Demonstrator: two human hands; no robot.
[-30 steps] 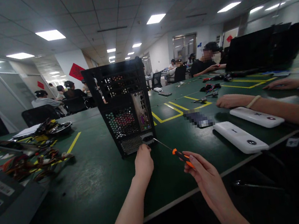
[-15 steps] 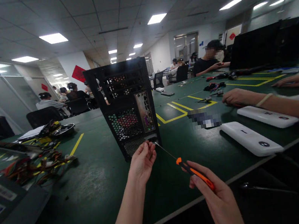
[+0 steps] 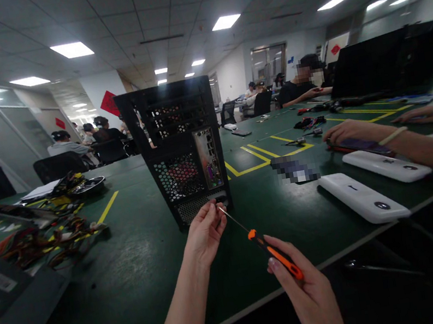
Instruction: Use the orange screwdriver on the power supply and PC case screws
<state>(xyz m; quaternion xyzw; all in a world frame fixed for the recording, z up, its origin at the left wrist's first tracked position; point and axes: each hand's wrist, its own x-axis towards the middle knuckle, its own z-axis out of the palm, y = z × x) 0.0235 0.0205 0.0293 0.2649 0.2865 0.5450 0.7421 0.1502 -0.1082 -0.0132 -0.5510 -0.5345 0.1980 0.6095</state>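
A black computer case stands upright on the green table, its rear panel with ports and honeycomb vents facing me. My right hand is wrapped round the orange and black handle of a screwdriver. The thin shaft points up and left, its tip close to the fingers of my left hand. Those fingers are pinched together in front of the case's lower rear corner. Whatever they hold is too small to make out.
Left of the case lie bundled cables and a grey metal unit. At right are two white power banks, a blurred-out phone and another person's hand. Dark monitors stand behind.
The screwdriver and my right hand have shifted slightly left, bringing the tip nearer my left fingers. The other person's hand at right now has a dark flat thing under it.
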